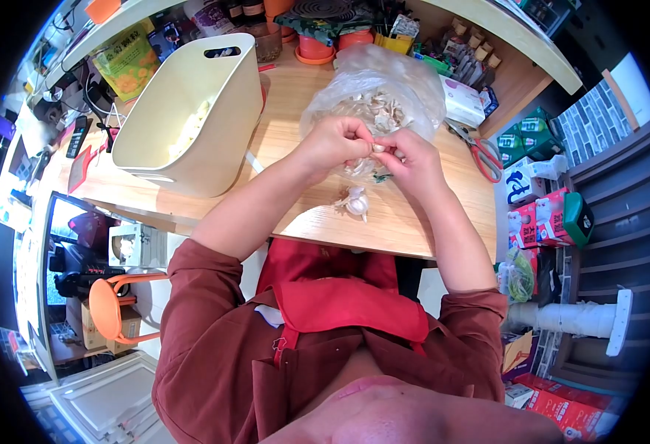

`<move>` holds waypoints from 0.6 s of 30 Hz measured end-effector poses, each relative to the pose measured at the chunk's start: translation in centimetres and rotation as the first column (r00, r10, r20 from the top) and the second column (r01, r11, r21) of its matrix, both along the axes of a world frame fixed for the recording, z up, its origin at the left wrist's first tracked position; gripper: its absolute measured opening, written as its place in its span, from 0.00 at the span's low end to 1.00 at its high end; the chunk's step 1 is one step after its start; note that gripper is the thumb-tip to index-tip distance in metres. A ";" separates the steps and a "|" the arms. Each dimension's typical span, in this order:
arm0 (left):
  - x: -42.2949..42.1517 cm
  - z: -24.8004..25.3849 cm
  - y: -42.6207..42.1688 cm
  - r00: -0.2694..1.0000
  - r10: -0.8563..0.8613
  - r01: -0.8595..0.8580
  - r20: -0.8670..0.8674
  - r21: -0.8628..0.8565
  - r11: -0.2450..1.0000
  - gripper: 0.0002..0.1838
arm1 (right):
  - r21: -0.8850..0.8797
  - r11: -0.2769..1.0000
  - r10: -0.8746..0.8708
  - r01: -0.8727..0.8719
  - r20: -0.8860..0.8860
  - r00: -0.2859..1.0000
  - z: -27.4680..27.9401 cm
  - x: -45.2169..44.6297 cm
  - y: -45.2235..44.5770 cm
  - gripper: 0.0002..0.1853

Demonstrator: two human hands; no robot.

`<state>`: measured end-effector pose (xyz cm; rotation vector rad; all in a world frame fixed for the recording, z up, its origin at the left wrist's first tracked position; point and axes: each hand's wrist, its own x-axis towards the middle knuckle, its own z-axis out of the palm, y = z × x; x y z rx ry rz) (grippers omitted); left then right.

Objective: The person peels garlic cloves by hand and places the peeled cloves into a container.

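Observation:
Both of my hands meet above the wooden table, pinching a small garlic clove [377, 148] between their fingertips. My left hand [337, 140] is closed on its left side, and my right hand [412, 155] grips it from the right. Just behind them, a clear plastic bag [325, 100] lies open with papery garlic skins [384, 107] in it. A partly broken garlic bulb [356, 201] rests on the table closer to my body. To the left stands a cream-coloured bin [214, 159] with pale peeled cloves [192, 132] inside.
Red-handled scissors [486, 159] lie at the table's right side, beside a white box [461, 102]. Pots [315, 50] and bottles line the back under a shelf. A red fly-swatter-like item [81, 169] and a black remote [78, 135] are at the far left. An orange stool [106, 309] stands below left.

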<state>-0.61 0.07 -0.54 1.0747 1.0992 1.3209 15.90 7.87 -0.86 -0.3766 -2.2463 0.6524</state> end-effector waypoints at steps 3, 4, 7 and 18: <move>-0.3 0.1 0.1 1.000 -0.029 0.028 0.010 0.011 1.000 0.02 | -0.156 0.988 -0.003 0.003 0.001 1.000 0.2 -0.1 -0.2 0.10; -0.4 0.1 0.1 0.999 -0.034 0.034 0.017 0.014 0.999 0.02 | -0.210 0.978 -0.005 0.005 0.002 1.000 0.2 -0.1 -0.3 0.10; -0.5 0.4 0.1 0.998 -0.032 0.031 0.061 0.021 0.999 0.03 | -0.409 0.912 -0.008 -0.025 -0.079 0.997 -0.2 -0.1 -0.3 0.11; -0.5 0.4 0.4 0.920 0.250 -0.236 -0.303 0.084 0.968 0.02 | -0.749 0.558 0.076 -0.356 -0.381 0.921 1.7 0.2 0.0 0.10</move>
